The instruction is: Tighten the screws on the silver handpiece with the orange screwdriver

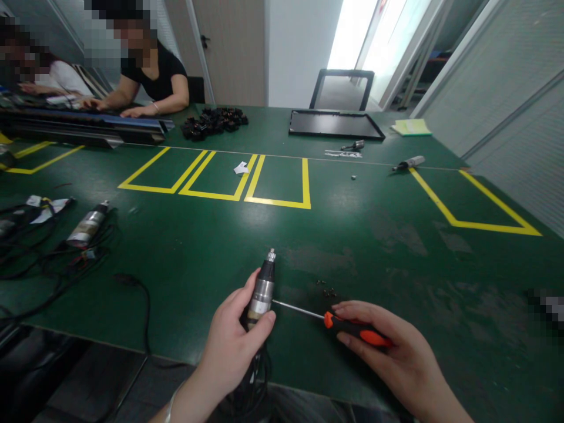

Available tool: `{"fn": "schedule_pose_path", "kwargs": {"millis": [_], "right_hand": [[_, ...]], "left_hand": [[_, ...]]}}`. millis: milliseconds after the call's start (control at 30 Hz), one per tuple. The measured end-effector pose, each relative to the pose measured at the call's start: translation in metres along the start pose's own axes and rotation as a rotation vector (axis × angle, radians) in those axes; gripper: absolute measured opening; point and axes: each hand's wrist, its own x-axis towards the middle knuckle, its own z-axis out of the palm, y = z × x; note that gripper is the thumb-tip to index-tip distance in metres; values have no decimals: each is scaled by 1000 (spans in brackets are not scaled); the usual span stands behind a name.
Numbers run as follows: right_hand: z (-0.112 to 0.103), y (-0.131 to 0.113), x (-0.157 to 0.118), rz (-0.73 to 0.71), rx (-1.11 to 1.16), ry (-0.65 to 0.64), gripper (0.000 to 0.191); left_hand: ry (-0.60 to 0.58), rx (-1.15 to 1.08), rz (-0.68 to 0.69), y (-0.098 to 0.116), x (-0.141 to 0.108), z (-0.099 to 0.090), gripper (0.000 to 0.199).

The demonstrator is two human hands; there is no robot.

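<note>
Here, a cylindrical tool (263,290) sits gripped in left hand (230,342) — screwdriver (352,329) in right hand (399,341).

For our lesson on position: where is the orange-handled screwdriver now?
In the head view, the screwdriver is low, right of centre, in the right hand, its shaft pointing at the power tool in the left hand.

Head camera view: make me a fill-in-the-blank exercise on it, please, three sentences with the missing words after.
The right hand holds a black-and-red-handled ____.
The left hand grips a cylindrical tool whose tip points toward the ____ edge of the table.
The outlines marked on the table are coloured ____.

Missing words: screwdriver; far; yellow.
</note>
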Motion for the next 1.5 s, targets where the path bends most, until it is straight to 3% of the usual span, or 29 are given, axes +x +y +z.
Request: {"fn": "schedule_pose_path", "kwargs": {"millis": [167, 300, 433, 667, 800, 1000, 1200, 1500], "right_hand": [[-3, 2, -5, 62, 13, -70, 29], [-3, 2, -7, 142, -10, -41, 33], [0, 3, -6, 80, -50, 26, 17], [-1, -1, -3, -50, -25, 122, 20], [-3, -1, -3, -50, 2, 49, 20], [-1, 3, -7, 126, 3, -54, 36], [-1, -1, -4, -1, -73, 30, 21], [0, 1, -5, -86, -50, 89, 29]], "left_hand": [[11, 10, 4, 0, 0, 0, 63], [6, -3, -2, -1, -1, 0, 62], [7, -13, -15, -1, -2, 0, 63], [-1, 11, -7, 1, -3, 0, 61], [9, 17, -1, 2, -2, -1, 61], [10, 12, 4, 2, 0, 0, 61], [6, 3, 6, 1, -1, 0, 61], [3, 2, 3, 1, -1, 0, 61]]}}
